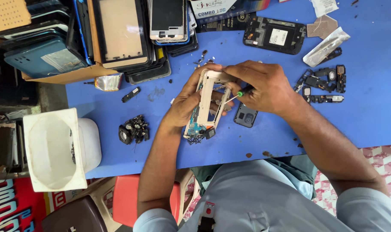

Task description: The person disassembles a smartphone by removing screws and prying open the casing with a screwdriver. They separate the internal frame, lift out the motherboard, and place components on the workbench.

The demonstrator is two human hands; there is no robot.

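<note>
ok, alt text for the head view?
Seen from above, a left hand holds a white phone frame over a blue table while the right hand works a small screwdriver into it. Loose phone parts and stacked screens lie around.

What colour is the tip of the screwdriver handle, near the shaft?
Green, on the screwdriver in the right hand; the head view shows it.

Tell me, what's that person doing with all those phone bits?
A person sits at a blue table taking a phone apart. The left hand holds a white phone frame with a bit of circuit board at its lower end. The right hand has a grip on a small green-handled screwdriver, its tip on the frame. A dark phone back lies just under the hands, and loose black parts are scattered nearby.
</note>
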